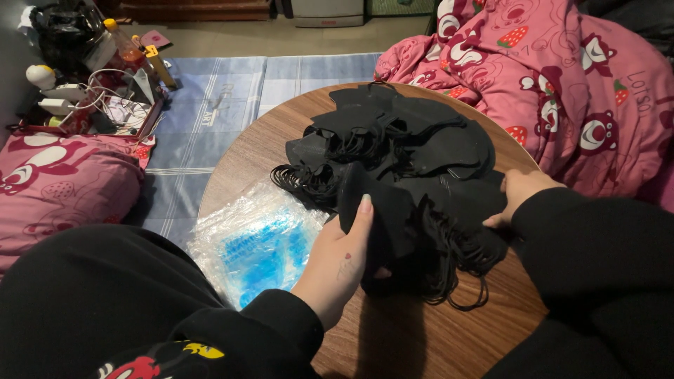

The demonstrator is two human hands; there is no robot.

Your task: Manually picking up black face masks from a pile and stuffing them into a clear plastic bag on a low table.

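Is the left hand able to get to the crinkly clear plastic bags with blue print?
Probably yes. The left hand grips a bundle of black face masks, but the clear plastic bags with blue print lie right beside its wrist on the round wooden table, nothing between. It would need to free its fingers first.

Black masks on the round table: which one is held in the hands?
The black mask at the near edge of the heap, raised by the left hand; the right hand touches its far side. The others lie loose behind it.

Your left hand (342, 263), black-sleeved, rises with thumb straight up and fingers curled in a closed grip; your right hand (518, 193) angles inward, fingers hidden.
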